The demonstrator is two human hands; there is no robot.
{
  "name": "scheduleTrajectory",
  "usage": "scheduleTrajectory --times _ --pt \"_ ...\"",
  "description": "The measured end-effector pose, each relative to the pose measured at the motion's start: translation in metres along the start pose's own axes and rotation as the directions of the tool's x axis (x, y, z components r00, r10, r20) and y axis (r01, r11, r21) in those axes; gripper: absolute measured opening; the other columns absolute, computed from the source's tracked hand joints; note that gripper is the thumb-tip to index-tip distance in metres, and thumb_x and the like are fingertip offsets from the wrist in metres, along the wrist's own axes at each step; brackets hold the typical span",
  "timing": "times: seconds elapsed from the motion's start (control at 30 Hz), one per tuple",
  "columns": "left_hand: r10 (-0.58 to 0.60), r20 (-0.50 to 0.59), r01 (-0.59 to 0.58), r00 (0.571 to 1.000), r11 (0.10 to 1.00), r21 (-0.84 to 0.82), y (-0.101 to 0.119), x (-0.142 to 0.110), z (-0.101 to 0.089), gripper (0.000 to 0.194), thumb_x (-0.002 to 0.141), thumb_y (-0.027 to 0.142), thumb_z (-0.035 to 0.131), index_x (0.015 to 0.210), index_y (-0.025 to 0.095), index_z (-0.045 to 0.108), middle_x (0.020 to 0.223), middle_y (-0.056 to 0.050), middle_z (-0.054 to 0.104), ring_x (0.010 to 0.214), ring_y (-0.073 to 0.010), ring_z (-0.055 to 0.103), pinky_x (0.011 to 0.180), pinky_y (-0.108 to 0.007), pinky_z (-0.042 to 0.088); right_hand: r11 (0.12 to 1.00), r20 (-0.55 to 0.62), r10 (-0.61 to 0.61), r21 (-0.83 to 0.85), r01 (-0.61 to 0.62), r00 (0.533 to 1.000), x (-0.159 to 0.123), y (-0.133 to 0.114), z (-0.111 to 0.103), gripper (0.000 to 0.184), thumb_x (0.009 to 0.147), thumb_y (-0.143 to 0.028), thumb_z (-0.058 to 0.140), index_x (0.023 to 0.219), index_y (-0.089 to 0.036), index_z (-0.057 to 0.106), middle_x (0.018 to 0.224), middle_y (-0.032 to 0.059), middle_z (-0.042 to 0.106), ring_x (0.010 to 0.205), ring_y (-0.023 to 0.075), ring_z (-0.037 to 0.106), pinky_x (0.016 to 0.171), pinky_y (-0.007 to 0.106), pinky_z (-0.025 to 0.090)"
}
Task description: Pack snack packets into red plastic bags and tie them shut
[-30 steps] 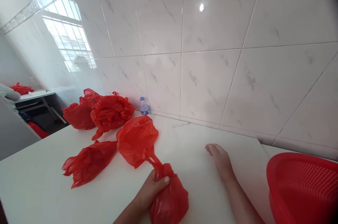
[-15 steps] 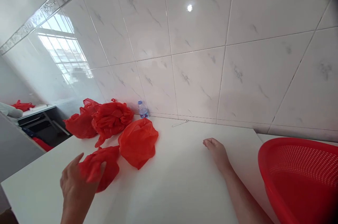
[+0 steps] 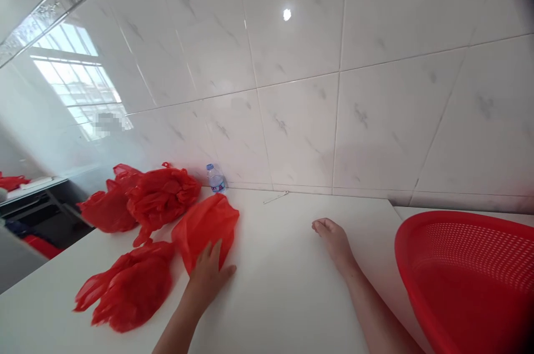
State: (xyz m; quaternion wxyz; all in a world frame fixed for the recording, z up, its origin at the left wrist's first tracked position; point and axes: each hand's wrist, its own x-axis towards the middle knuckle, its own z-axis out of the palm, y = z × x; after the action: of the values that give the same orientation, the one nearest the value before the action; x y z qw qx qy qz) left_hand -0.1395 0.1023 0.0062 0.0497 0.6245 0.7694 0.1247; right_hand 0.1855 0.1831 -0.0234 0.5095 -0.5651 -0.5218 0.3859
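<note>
A red plastic bag (image 3: 208, 220) lies spread on the white table. My left hand (image 3: 211, 276) is at its near edge, fingers apart, the fingertips over the red plastic; I cannot tell whether they press on it. To the left of that hand sits a bunched red plastic bag (image 3: 133, 287), its contents hidden. My right hand (image 3: 334, 237) stays low over the table to the right, fingers curled in, with nothing showing in them.
Full red bags (image 3: 162, 198) stand by the tiled wall at the back left. Beside them is a small water bottle (image 3: 216, 178). A thin strip (image 3: 275, 197) lies near the wall. A red perforated basket (image 3: 463, 276) takes up the right side.
My left hand first held a red bag at the front, then carried it left and let it go on the bunched one there. Now it has moved right to the spread bag. My right hand hardly moved.
</note>
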Motion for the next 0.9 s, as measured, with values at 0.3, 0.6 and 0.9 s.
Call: scheduleTrajectory --times 0.3,0.6,0.9 --pt "0.547 0.06 -0.426 0.835 0.71 -0.561 0.119 -0.059 -0.003 0.061 0.078 0.023 0.056 0.137 0.029 0.042 0.145 -0.006 0.04 0.132 -0.0243 0.039 0.098 -0.037 0.045 0.997 0.062 -0.057 0.048 0.054 0.996 -0.004 -0.005 0.0 0.033 0.077 -0.051 0.055 0.087 -0.021 0.062 0.091 0.0029 0.064 0.086 0.0195 0.057 0.076 0.03 0.044" --pt "0.401 -0.131 -0.422 0.906 0.875 -0.238 0.105 -0.024 -0.006 0.041 0.088 0.024 0.039 0.128 0.024 0.049 0.132 -0.008 0.052 0.126 -0.0254 0.044 0.098 -0.043 0.043 0.979 0.241 -0.164 -0.079 0.188 0.957 -0.008 -0.004 0.005 0.039 0.067 -0.029 0.064 0.106 -0.026 0.064 0.111 0.0045 0.058 0.102 0.021 0.054 0.083 0.032 0.045" --pt "0.003 -0.046 -0.01 0.999 0.989 -0.149 0.055 -0.005 0.001 0.056 0.082 0.022 0.042 0.136 0.02 0.027 0.138 -0.014 0.041 0.097 -0.0225 0.06 0.066 -0.028 0.045 0.997 0.123 -0.076 -0.002 0.077 0.989 -0.005 -0.002 0.003 0.013 0.066 -0.021 0.045 0.07 -0.021 0.058 0.067 -0.003 0.052 0.057 0.0113 0.044 0.054 0.023 0.033"
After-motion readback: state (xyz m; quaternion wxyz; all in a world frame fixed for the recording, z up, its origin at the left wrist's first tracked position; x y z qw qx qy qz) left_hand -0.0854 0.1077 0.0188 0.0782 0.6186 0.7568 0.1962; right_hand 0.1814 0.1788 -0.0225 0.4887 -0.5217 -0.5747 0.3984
